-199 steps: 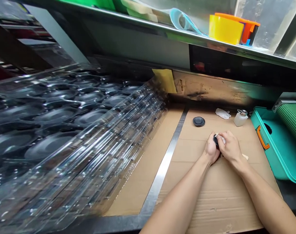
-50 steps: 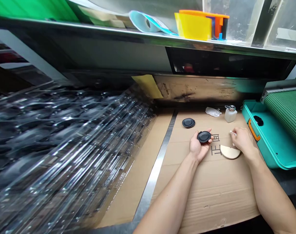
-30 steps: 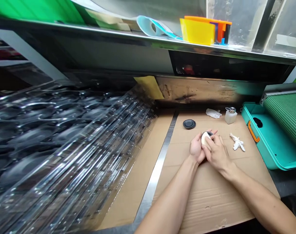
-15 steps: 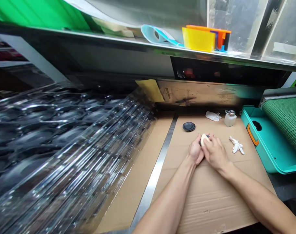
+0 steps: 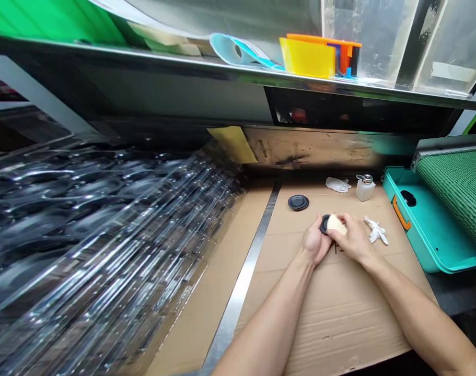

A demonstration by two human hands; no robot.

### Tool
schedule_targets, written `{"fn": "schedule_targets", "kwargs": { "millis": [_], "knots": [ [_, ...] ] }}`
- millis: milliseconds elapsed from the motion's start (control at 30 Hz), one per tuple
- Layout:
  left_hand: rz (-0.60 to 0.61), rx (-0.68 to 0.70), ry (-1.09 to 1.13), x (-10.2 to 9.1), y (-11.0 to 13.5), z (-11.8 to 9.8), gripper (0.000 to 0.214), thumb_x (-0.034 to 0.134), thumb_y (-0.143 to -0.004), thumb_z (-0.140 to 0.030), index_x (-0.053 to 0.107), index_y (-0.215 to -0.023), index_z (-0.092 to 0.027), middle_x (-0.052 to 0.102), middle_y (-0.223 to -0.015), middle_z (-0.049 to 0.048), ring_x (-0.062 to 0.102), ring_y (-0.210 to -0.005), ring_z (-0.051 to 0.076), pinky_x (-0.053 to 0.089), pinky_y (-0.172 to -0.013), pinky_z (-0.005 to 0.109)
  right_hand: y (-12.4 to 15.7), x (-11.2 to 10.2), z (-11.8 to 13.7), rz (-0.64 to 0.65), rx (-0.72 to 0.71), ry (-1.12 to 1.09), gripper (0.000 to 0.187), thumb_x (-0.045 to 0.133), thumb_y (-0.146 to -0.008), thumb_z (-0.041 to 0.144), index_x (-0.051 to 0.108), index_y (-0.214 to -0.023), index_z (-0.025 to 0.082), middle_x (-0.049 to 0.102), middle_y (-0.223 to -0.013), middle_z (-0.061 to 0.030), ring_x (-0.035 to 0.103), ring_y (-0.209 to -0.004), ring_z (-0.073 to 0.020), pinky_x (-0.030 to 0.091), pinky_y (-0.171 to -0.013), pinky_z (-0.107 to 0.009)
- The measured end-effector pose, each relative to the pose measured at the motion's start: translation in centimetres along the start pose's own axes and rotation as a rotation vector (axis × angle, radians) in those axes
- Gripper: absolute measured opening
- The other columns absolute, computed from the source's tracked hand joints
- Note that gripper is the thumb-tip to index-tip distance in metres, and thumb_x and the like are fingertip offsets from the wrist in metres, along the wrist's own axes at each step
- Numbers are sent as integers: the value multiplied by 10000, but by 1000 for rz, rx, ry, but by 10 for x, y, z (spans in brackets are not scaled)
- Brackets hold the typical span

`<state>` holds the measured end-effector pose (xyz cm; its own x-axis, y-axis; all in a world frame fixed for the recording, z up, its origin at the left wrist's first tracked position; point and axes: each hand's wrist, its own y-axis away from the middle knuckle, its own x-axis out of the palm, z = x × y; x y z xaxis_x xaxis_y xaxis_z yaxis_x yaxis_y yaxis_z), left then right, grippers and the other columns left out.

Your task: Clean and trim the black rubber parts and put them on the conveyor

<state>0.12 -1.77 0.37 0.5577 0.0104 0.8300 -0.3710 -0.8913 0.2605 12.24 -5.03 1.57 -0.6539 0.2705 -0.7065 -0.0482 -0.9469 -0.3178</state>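
Observation:
My left hand (image 5: pixel 314 243) is closed round a small black round disc (image 5: pixel 324 224), held just above the cardboard sheet (image 5: pixel 339 308). My right hand (image 5: pixel 352 240) grips a beige round pad (image 5: pixel 335 225) and holds it against the face of that disc. A second black disc (image 5: pixel 298 202) lies on the cardboard a little behind my hands. A crumpled white wipe (image 5: pixel 376 231) lies just right of my right hand.
A tall stack of clear plastic trays (image 5: pixel 89 230) holding dark discs fills the left. A small liquid dispenser bottle (image 5: pixel 365 187) and a white rag (image 5: pixel 337 184) sit at the back. A teal bin (image 5: pixel 426 224) with a black disc and a green belt (image 5: pixel 457 188) stand at the right. A metal shelf (image 5: pixel 238 68) overhangs.
My right hand dropped the white wipe, picked up the beige pad from the cardboard and brought it onto the black disc in my left hand. Both hands have stayed together since.

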Motion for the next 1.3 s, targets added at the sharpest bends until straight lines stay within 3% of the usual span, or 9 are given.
{"fn": "schedule_targets", "kwargs": {
  "millis": [167, 300, 533, 667, 767, 900, 1000, 1200, 1300],
  "knots": [
    [11, 28, -13, -3, 0, 4, 367, 401, -1034, -333, 698, -981, -122, 740, -1038, 129, 689, -1060, 230, 541, -966, 359, -1, 14, 13, -92, -37, 151, 350, 452, -972, 295, 537, -1300, 208, 542, -1209, -131, 623, -960, -236, 526, -798, -346],
    [-24, 23, -9, -4, 0, 4, 349, 431, -1021, -323, 708, -990, -113, 744, -1039, 138, 692, -1057, 238, 541, -978, 366, 0, 16, 11, -13, -89, 222, 369, 405, -993, 304, 519, -1332, 215, 537, -1200, -125, 630, -877, -225, 527, -717, -330],
    [47, -52, -87, 2, 7, 7, 325, 430, -1019, -279, 706, -958, -119, 758, -988, 119, 698, -1041, 239, 545, -972, 407, -6, 3, -7, -199, 13, 108, 328, 495, -952, 291, 555, -1248, 163, 551, -1202, -141, 610, -1083, -248, 507, -925, -364],
    [-7, -61, -41, 2, 3, 5, 381, 394, -1028, -298, 701, -903, -111, 752, -936, 134, 705, -996, 243, 555, -953, 400, 4, 6, -5, -101, -88, 58, 293, 515, -938, 283, 584, -1206, 188, 595, -1141, -110, 599, -1085, -237, 501, -944, -363],
    [-2, -75, -36, 2, 0, 4, 364, 389, -1030, -312, 688, -998, -107, 746, -1002, 150, 707, -996, 246, 562, -923, 394, 0, 4, -6, -130, -18, 92, 320, 490, -945, 287, 584, -1231, 180, 579, -1172, -132, 602, -1066, -251, 503, -916, -373],
    [-20, -95, -101, 0, 0, -1, 367, 365, -1036, -365, 599, -1163, -113, 721, -1089, 204, 720, -948, 261, 576, -746, 376, -13, -10, -16, -243, 82, 42, 293, 503, -948, 294, 615, -1182, 156, 615, -1159, -133, 598, -1088, -237, 465, -951, -343],
    [-71, -26, -89, -3, 0, -12, 347, 333, -1031, -380, 561, -1124, -135, 702, -1107, 225, 726, -904, 279, 542, -639, 340, -12, -24, -19, -120, 66, 58, 227, 520, -957, 320, 665, -1068, 185, 673, -1065, -87, 619, -996, -205, 459, -892, -304],
    [-25, 49, 27, -3, 6, -31, 276, 403, -921, -231, 610, -1064, -117, 701, -1066, 200, 715, -935, 309, 558, -689, 383, -10, -63, -24, -143, 142, 474, 300, 468, -981, 382, 707, -937, 206, 697, -1020, -114, 585, -1039, -260, 412, -871, -350],
    [27, -35, -6, 3, 14, -32, 291, 423, -944, -232, 631, -1101, -103, 703, -1097, 196, 718, -934, 288, 582, -706, 368, -13, -77, -36, 31, 300, 528, 234, 611, -884, 407, 709, -947, 204, 714, -950, -115, 613, -966, -275, 409, -768, -335]
  ]
}}
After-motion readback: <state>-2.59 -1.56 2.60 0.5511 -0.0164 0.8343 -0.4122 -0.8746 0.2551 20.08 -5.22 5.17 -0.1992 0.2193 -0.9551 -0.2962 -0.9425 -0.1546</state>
